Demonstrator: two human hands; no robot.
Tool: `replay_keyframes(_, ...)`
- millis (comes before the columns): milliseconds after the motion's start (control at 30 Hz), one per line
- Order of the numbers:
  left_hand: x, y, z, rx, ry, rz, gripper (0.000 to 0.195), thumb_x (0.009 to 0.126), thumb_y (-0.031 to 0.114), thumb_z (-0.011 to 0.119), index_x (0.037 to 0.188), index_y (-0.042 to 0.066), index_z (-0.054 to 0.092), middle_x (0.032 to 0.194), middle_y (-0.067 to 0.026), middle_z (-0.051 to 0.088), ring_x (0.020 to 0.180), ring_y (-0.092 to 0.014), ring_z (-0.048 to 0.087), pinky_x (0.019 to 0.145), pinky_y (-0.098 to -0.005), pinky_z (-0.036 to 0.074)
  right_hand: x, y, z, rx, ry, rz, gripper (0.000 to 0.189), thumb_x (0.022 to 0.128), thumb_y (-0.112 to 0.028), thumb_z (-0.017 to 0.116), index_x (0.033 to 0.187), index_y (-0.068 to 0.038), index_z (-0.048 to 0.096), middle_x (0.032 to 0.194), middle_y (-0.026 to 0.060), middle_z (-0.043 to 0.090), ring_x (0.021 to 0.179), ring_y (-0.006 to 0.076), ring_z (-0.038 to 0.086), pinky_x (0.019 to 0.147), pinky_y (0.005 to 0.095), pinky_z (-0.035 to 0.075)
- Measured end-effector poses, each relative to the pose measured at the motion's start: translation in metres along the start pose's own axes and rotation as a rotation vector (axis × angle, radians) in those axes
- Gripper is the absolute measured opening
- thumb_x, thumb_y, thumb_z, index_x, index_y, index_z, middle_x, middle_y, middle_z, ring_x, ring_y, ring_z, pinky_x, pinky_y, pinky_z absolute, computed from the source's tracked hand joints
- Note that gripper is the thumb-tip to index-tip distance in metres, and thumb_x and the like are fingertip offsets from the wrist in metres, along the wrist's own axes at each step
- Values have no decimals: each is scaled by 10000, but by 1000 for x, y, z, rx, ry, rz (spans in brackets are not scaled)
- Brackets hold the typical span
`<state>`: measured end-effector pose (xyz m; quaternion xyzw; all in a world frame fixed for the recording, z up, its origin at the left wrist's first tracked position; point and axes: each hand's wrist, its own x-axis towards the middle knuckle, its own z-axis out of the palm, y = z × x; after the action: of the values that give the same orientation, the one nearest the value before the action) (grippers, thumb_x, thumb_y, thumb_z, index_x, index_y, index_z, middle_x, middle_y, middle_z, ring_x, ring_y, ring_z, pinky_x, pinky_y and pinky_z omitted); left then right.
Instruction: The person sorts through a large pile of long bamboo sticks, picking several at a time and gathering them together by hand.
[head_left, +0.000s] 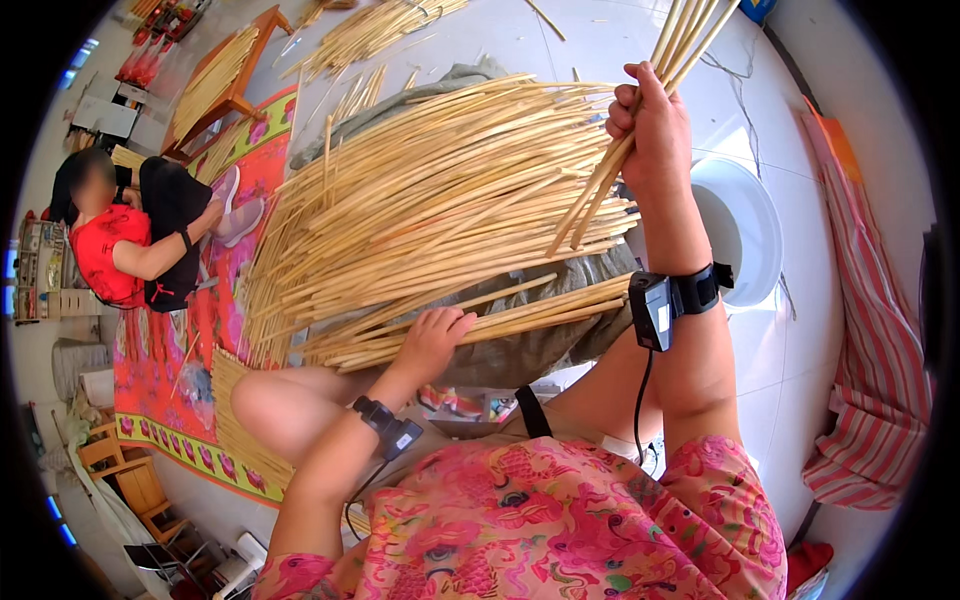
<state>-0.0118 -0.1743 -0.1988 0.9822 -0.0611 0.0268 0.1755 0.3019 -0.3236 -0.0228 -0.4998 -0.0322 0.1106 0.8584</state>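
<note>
My right hand (651, 129) is raised at the upper right, its fingers closed around a small bundle of thin straw-coloured stalks (686, 34). The bundle slants, with its lower ends over the edge of a large pile of similar stalks (450, 195). That pile lies across a grey-brown plastic sheet (517, 360) in front of my knees. Low on the near side, my left hand (435, 337) rests on a few separate stalks (547, 313) lying along the sheet. Its fingertips are bent over them; whether they grip any is hard to make out.
A white bucket (761, 232) stands beside my right forearm. Across the pile, a person in red (112, 240) sits on a red floral mat (217, 300). More stalks lie on a wooden table (240, 97) and on the tiled floor (592, 45). Striped cloth (862, 300) hangs at right.
</note>
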Motion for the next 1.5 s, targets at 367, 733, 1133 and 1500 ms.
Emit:
replay_keyframes(367,21,8,-28,-165,-59,-99,534,786,120,671,1290,101,495,1261,-108,491,1131,-324,484,946,-416,424,-9,18,18,-39,-83,76,246,935,-205,533,1037,15,493,658,33,468,493,112,424,434,254,340)
replay_keyframes(733,51,33,-110,-1567,412,-478,547,1023,372,366,1483,135,187,1350,-49,441,1130,-143,532,901,-310,479,-139,117,87,-26,-575,491,219,1001,-239,457,885,-57,495,703,39,551,582,110,506,525,241,444)
replay_keyframes(1133,12,29,-152,-1485,244,-623,157,1018,195,401,1122,79,418,738,3,453,566,-54,400,481,-196,343,-142,125,100,-371,-856,467,274,940,-224,581,1029,34,606,756,43,642,682,87,582,597,249,480)
replay_keyframes(1500,-74,-59,-245,-1094,607,-890,135,988,200,454,1022,71,476,707,-3,506,540,-71,476,479,-210,411,-109,121,87,-367,-828,435,378,996,-353,449,1101,-14,576,893,92,668,760,131,609,689,255,478)
